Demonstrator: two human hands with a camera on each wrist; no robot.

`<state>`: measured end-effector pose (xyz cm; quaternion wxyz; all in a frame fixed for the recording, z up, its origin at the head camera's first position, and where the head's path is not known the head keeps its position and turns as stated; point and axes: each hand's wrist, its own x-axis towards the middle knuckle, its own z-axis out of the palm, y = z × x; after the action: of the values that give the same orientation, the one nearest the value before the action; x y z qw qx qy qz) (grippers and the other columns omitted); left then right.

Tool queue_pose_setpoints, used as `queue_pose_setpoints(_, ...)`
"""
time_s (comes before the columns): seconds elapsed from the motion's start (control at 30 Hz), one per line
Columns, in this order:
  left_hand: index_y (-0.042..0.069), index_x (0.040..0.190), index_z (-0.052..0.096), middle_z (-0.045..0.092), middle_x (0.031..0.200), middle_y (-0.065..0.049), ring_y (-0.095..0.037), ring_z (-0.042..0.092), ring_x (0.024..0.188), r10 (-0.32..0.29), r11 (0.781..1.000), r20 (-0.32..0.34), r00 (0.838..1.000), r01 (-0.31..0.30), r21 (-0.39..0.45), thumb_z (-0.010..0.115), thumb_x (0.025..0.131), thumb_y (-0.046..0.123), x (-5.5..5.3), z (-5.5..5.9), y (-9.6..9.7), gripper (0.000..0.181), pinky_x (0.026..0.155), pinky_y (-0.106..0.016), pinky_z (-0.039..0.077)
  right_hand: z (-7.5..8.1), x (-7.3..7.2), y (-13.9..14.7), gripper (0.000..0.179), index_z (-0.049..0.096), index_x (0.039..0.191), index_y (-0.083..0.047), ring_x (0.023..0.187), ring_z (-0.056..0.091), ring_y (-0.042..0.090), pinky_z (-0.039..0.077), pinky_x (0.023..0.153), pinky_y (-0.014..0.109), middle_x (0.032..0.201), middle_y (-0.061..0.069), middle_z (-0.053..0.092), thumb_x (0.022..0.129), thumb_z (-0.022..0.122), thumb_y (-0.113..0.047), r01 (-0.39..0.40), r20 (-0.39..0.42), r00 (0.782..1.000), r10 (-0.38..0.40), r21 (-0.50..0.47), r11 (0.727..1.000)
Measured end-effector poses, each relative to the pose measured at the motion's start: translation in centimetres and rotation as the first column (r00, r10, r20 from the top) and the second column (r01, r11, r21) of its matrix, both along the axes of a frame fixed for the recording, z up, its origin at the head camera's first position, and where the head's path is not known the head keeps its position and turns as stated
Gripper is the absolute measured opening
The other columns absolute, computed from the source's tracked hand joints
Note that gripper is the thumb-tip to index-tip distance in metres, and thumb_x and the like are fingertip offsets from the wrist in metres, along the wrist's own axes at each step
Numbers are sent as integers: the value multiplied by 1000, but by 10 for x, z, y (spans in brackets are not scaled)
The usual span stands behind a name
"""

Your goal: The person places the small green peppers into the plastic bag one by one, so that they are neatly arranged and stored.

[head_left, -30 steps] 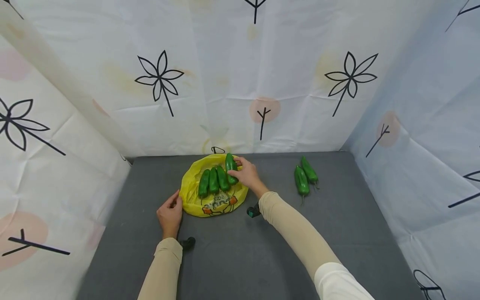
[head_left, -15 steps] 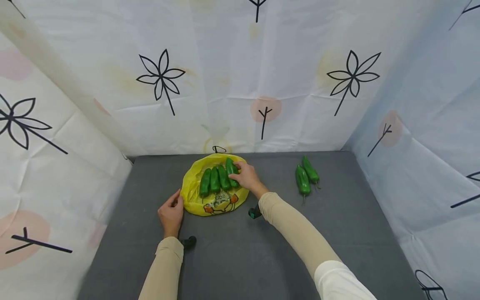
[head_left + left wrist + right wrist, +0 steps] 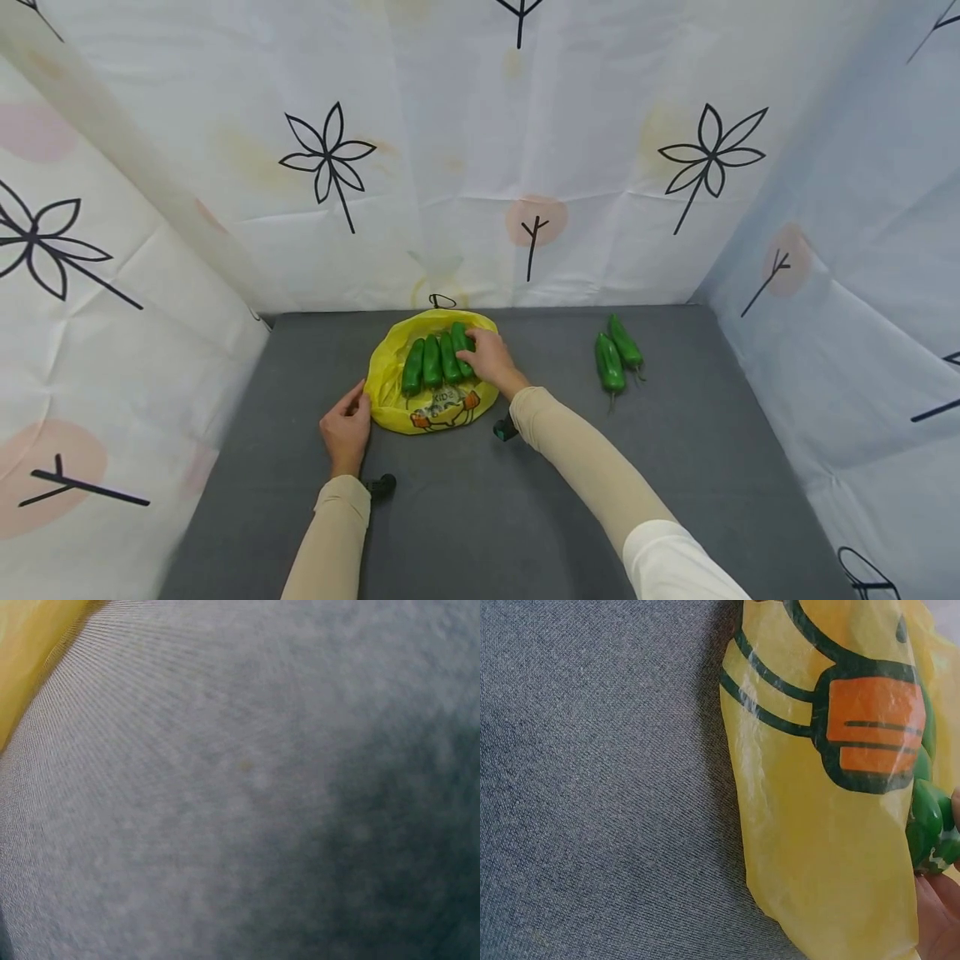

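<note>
A yellow printed plastic bag, spread into a round shape with its rim up, lies at the back of the grey table. Three green peppers lie side by side in it. My right hand reaches over the bag's right rim and holds another green pepper, at the right end of that row. In the right wrist view, fingertips touch this pepper, partly behind the bag's wall. My left hand pinches the bag's left rim between thumb and fingers. Only a corner of the bag shows in the left wrist view.
Two more green peppers, one nearer and one farther, lie close together to the right of the bag. White printed cloth hangs at the back and both sides of the grey table.
My right hand has lowered the pepper into line beside the other three in the bag and still holds it. The left hand keeps its place at the rim.
</note>
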<state>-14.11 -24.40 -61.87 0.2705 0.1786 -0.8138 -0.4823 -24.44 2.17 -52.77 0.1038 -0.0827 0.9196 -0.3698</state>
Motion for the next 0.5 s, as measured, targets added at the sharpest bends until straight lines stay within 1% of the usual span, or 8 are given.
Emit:
queue_pose_setpoints(0.17, 19, 115, 81, 80, 90, -10, 8, 51, 63, 3, 1000, -4, 1000, -3, -15, 69, 93, 21, 0, -1, 0, 24, 62, -8, 38, -3, -1, -2, 53, 55, 146, -5, 130, 61, 30, 51, 105, 45, 147, 12, 59, 99, 67, -26, 11, -3, 1000, -11, 13, 1000)
queue_pose_setpoints(0.27, 20, 115, 81, 79, 89, -10, 8, 51, 62, 7, 1000, 0, 1000, -7, -16, 69, 93, 20, -1, -1, 0, 24, 62, -8, 38, -2, -1, -2, 52, 56, 145, -5, 122, 65, 29, 53, 101, 44, 145, 12, 61, 99, 68, -26, 17, 0, 1000, -17, 4, 1000)
queue_pose_setpoints(0.4, 20, 115, 81, 79, 90, -10, 7, 51, 64, 13, 1000, 10, 1000, -13, -17, 69, 93, 21, -1, 1, 1, 24, 62, -8, 38, -1, 0, -2, 51, 58, 143, -4, 115, 68, 27, 55, 97, 43, 143, 12, 63, 99, 68, -27, 19, 3, 1000, -19, 13, 1000)
queue_pose_setpoints(0.5, 21, 115, 81, 79, 89, -9, 6, 51, 64, 14, 1000, 9, 1000, -14, -17, 69, 93, 21, -1, 2, 1, 24, 63, -8, 38, 0, 1, -3, 49, 60, 142, -5, 117, 67, 28, 55, 97, 43, 141, 12, 64, 99, 68, -28, 10, 5, 1000, -10, 25, 1000)
